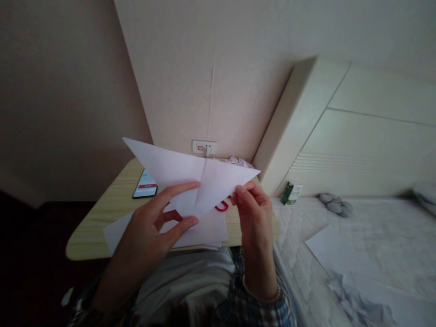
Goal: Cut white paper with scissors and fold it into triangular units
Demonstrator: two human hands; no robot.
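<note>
Folded white paper [185, 172] is held in the air between both hands, above the near edge of the surface [109, 213] and in front of the person's chest. It forms a wide triangle with its long edge on top, a centre crease running down it and its lower point facing the person. The left hand [155, 227] grasps the lower middle section, with one finger laid flat along the facing side and another closing on the bottom point. The right hand [254, 211] pinches the right-hand corner between its fingertips. Directly below the hands, loose white sheets [207, 234] lie flat on the surface, with red scissor handles [222, 206] partly showing behind the folded paper. A phone [146, 184] with a lit screen lies at the left of the surface, and a wall socket [204, 147] sits on the wall behind it. To the right is the bed [299, 227], which carries a small green carton [291, 193], a flat white sheet [337, 250] and crumpled paper [354, 306].
</note>
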